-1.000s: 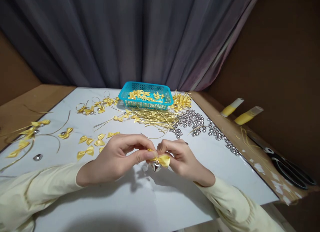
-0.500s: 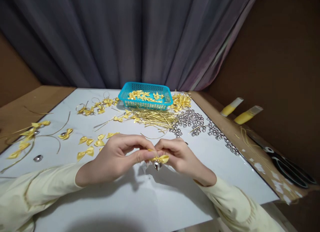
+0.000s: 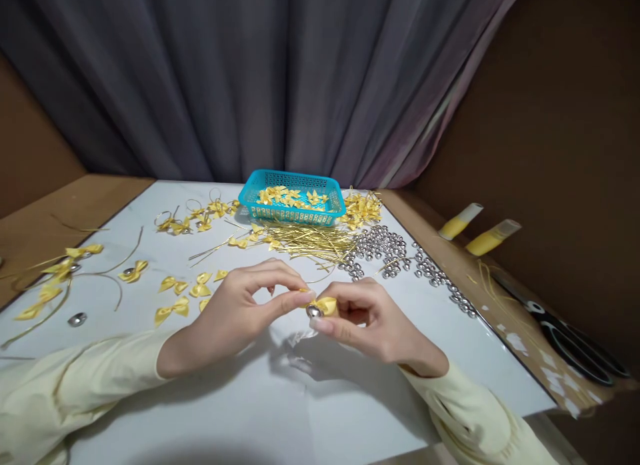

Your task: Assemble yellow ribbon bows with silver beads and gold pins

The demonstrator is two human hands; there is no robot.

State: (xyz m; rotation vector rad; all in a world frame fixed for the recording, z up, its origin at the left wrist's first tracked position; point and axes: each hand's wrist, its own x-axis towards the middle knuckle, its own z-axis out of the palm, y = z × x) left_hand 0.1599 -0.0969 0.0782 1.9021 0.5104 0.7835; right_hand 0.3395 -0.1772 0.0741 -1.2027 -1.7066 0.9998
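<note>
My left hand [image 3: 240,311] and my right hand [image 3: 373,321] meet over the white table [image 3: 280,398], fingertips pinched together. Between them is a small yellow ribbon bow [image 3: 327,305] with a silver bell [image 3: 314,311] at its underside. The right hand's fingers curl round the bow and bell; the left thumb and forefinger pinch a thin gold wire end at the bow's left edge. Both sleeves are pale yellow.
A turquoise basket [image 3: 293,198] of yellow bows stands at the back. Gold wires [image 3: 305,238] and silver bells [image 3: 390,248] lie before it. Loose bows [image 3: 173,309] and bent wires lie at left. Scissors [image 3: 570,341] and two yellow tubes [image 3: 490,238] rest on the brown surface at right.
The bow and bell have turned between my fingers and risen slightly; the right hand has rotated so its fingers now wrap over them. The view shifted a little.
</note>
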